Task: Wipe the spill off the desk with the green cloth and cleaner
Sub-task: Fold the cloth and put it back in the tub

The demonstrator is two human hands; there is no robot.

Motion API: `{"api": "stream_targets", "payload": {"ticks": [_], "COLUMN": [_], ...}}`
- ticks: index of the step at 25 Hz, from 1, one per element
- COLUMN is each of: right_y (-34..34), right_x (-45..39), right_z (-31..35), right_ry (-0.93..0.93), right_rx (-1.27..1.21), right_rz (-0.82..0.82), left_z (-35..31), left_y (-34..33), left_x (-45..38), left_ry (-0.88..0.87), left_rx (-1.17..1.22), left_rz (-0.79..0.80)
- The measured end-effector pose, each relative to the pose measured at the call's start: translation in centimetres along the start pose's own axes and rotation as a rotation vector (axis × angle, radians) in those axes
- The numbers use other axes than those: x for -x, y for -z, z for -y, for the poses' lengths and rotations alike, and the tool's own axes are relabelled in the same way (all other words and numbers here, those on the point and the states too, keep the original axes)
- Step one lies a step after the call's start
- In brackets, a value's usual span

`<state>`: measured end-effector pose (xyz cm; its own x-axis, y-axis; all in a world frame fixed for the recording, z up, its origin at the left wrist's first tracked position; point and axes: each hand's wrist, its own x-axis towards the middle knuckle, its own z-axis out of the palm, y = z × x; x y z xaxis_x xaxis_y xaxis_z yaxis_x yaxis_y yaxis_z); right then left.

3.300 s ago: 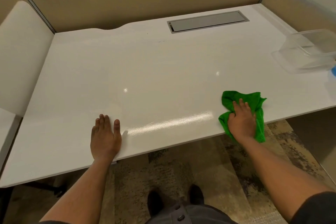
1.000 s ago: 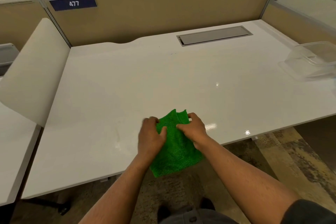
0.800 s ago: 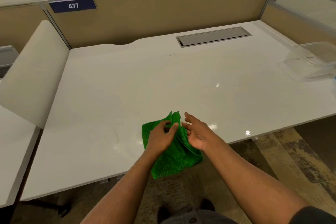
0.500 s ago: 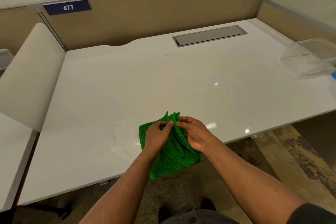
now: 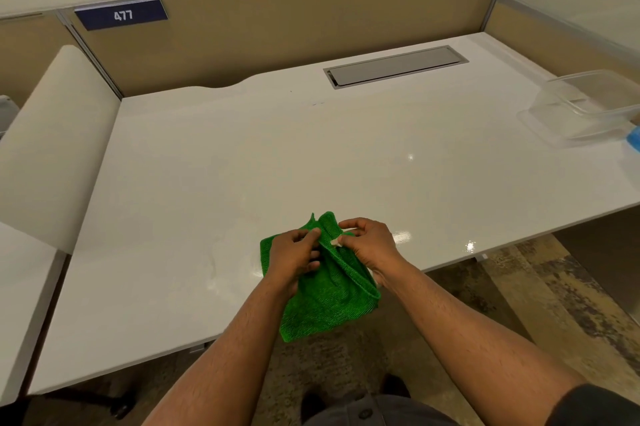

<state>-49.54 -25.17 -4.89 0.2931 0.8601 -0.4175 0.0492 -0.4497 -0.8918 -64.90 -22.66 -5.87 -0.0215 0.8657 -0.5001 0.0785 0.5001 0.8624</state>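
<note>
A person stands at the near edge of a white desk [image 5: 242,162], both bare forearms reaching forward and down. The two hands meet in front of the body, right at the desk's front edge, and share a green cloth [image 5: 325,308].

The left hand [image 5: 294,256] is curled, its thumb and fingertips pinching the cloth's upper fold. The right hand [image 5: 370,245] is also curled, with thumb and forefinger nipping the same upper edge just beside the left. Both are closed on the fabric; neither lies flat on the desk.

The cloth hangs from this shared pinch. Its top bunches up between the fingers over the desktop, and its body drapes down and toward the person, its lower edge past the desk's edge and over the floor. Its long axis runs roughly from the hands back toward the body, tilted slightly right.

A faint dull smear [image 5: 214,256] shows on the glossy surface just left of the left hand, possibly leftover wetness; I cannot tell for sure. If it needs wiping, it lies to the left of the cloth, so the left hand is the nearer one.

Far right, well apart from the hands, sits a clear plastic tub [image 5: 588,107]. No cleaner bottle is plainly visible.
</note>
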Motion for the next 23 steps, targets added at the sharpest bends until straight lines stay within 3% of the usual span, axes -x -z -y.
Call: {"api": "stream_targets", "payload": {"ticks": [10,19,23], "right_y": [0.6,0.9,1.1], "right_x": [-0.2,-0.4,-0.7], "right_z": [0.9,1.1,0.9], "right_ry": [0.001,-0.003,-0.034], "right_rx": [0.153,0.191,0.157], "right_rz": [-0.039,-0.015,-0.087], "left_z": [-1.8,-2.4,-3.2], "left_y": [-2.2,-2.8,-2.4], "left_x": [-2.3,-2.4,-1.9], "left_ry": [0.01,0.022,0.02], "left_rx": [-0.201,-0.286,-0.222], "left_rz": [-0.069,-0.121,-0.142]}}
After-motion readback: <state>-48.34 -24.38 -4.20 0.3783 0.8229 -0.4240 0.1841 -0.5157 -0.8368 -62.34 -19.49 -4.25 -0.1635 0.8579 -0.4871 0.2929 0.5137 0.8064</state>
